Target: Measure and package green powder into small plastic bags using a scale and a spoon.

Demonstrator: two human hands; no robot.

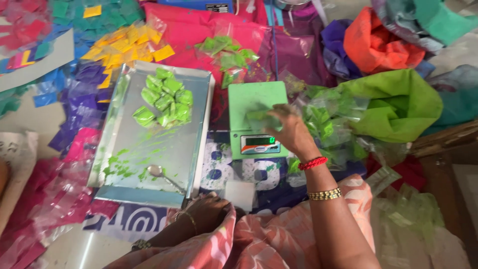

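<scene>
My right hand [293, 130], with a red thread and a gold bangle on the wrist, reaches over a small green weighing scale [249, 97]. Its fingers close on a small clear packet of green powder [259, 117] lying on the scale's plate; the hand is motion-blurred. The scale's display [259, 142] faces me. My left hand is out of sight. To the left of the scale lies a metal tray [124, 189] with a cluster of filled green packets [164, 99], green powder smears and a spoon [160, 173].
A heap of clear bags with green powder [326, 119] and a green cloth bag [403, 104] lie right of the scale. More green packets [226, 55], yellow packets [124, 45] and purple packets [82, 99] lie behind. My foot [199, 214] rests near the tray's front edge. Empty clear bags [408, 214] are at the right.
</scene>
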